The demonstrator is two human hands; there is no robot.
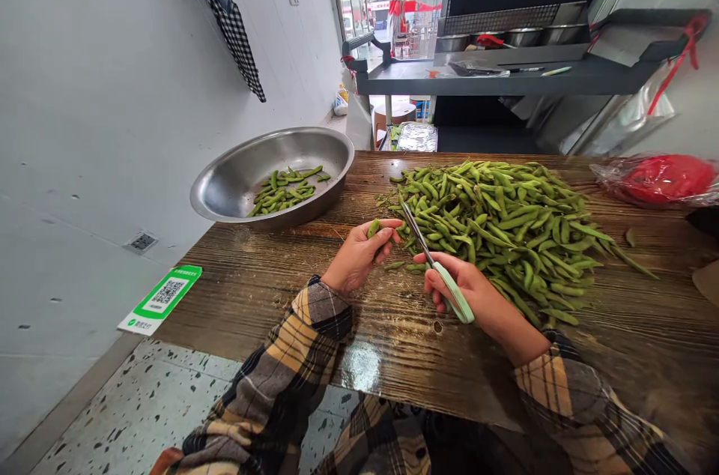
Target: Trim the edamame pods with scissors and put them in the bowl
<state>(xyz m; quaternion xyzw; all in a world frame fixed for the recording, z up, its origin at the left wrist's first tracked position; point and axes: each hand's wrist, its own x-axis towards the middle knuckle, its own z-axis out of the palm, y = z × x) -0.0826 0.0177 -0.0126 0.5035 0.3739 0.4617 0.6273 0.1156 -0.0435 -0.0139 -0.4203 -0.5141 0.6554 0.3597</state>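
Between the thumb and fingers of my left hand (362, 254) is a green pod (374, 228), held above the wooden table (252, 273). My right hand (463, 288) grips scissors (445, 282) with pale green handles, their blades pointing up and away toward the pods. A large heap of green pods (511, 220) lies on the table, just beyond and to the right of my right hand. At the back left stands a wide metal bowl (225, 186) with a small pile of pods (284, 192) inside.
A green QR code sign (168, 297) lies at the table's left edge. On the far right is a red item in clear plastic (663, 179). Behind the table stands a grey cart (499, 84) with metal containers. A checkered cloth (233, 22) hangs on the left wall.
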